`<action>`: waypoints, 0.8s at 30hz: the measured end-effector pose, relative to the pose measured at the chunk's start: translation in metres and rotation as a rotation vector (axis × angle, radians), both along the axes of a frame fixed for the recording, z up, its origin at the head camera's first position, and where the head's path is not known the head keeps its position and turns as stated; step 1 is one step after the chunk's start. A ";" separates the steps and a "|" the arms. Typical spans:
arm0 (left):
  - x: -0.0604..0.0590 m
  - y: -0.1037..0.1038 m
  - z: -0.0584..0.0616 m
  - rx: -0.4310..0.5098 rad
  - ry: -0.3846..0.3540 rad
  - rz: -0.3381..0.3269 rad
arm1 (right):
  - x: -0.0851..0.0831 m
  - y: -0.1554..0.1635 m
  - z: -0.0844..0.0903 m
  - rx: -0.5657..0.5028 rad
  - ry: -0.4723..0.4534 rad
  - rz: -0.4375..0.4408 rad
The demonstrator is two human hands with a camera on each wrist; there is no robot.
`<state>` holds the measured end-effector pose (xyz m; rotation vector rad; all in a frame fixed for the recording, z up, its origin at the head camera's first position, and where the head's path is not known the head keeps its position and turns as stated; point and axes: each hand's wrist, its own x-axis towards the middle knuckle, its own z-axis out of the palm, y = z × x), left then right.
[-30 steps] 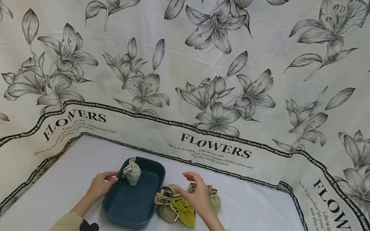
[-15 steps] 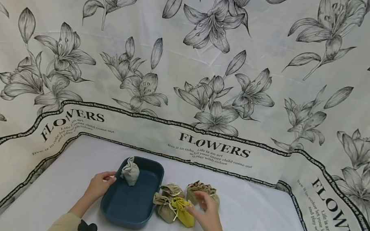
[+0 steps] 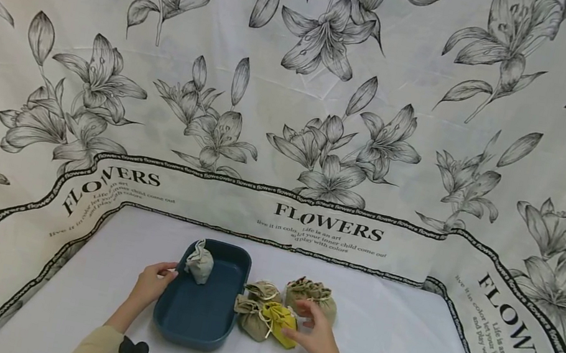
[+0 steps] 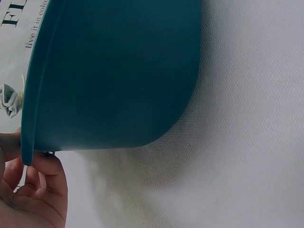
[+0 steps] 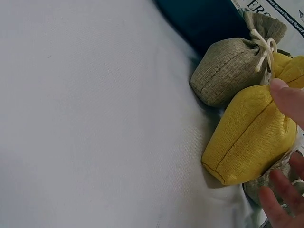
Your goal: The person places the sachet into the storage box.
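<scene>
My left hand (image 3: 153,280) holds the rim of a dark blue rectangular bin (image 3: 191,342) at its left side, thumb over the lip and fingers under it in the left wrist view. A pale grey drawstring pouch (image 3: 200,263) stands inside the bin, near its far left corner. To the right of the bin, my right hand (image 3: 317,332) is at a yellow drawstring pouch (image 5: 251,137), thumb by its neck and fingers spread on the far side, not closed round it. A grey-beige drawstring pouch (image 5: 225,69) with a cream cord leans beside the yellow one.
Another beige pouch (image 3: 264,290) lies behind these two, close to the bin. A larger greenish-beige pouch (image 3: 326,303) stands behind my right hand. Flower-printed cloth (image 3: 227,204) walls in the white table (image 3: 400,349) at the back and sides.
My right hand has drawn back from above the pouches, down and to the right, and come round to the yellow pouch's right side. My left hand stays on the bin's rim.
</scene>
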<state>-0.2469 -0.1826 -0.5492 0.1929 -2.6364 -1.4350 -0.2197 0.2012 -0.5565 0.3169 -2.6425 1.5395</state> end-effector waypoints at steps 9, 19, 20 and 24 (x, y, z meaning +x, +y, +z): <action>-0.001 -0.002 -0.005 0.003 0.018 0.012 | -0.009 -0.002 -0.008 0.031 0.002 0.069; -0.003 -0.001 -0.005 0.002 0.024 0.013 | -0.016 -0.002 -0.017 0.091 0.079 0.098; -0.003 -0.001 -0.005 0.002 0.024 0.012 | -0.016 -0.001 -0.018 0.088 0.098 0.106; -0.003 -0.001 -0.005 0.002 0.019 0.010 | -0.016 -0.001 -0.020 0.078 0.105 0.118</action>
